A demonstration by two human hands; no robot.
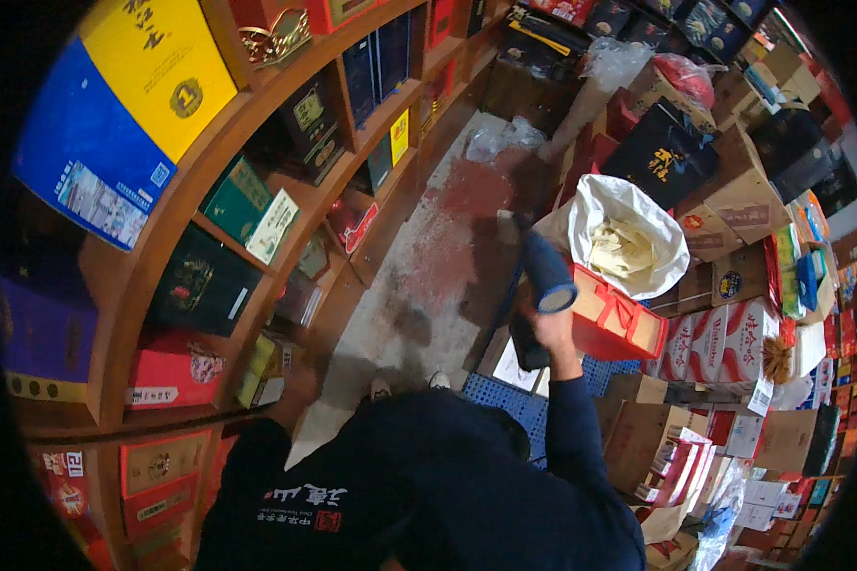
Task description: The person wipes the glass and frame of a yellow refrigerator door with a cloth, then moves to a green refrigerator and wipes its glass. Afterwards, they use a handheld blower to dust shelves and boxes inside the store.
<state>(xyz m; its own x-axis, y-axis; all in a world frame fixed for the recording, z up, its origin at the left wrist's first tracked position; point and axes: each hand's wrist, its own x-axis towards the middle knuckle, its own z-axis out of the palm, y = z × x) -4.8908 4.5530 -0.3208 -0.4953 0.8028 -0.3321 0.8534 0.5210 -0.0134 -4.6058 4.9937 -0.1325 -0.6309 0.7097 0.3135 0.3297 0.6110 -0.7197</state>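
Observation:
My right hand (557, 334) grips a dark blue, hair-dryer-shaped handheld device (547, 271) by its black handle (527, 342). The round, rimmed end of its barrel faces back towards me. Just beyond it stands a red gift box (618, 314) with a tan top and red ribbon handles. Behind that box is an open white sack (628, 235) holding pale, flat pieces. On the left, the dark sleeve reaches down beside the wooden shelves (257, 285). Past its cuff, my left hand (298, 391) shows only as a dim, blurred shape; its fingers cannot be made out.
Boxed goods fill the shelves, including a yellow-and-blue box (143, 107). Stacked cartons (714, 342) and a black bag (660, 153) crowd the right side. Blue plastic pallets (503, 400) lie on the floor (428, 285). Clear plastic wrap (507, 139) lies farther along the aisle.

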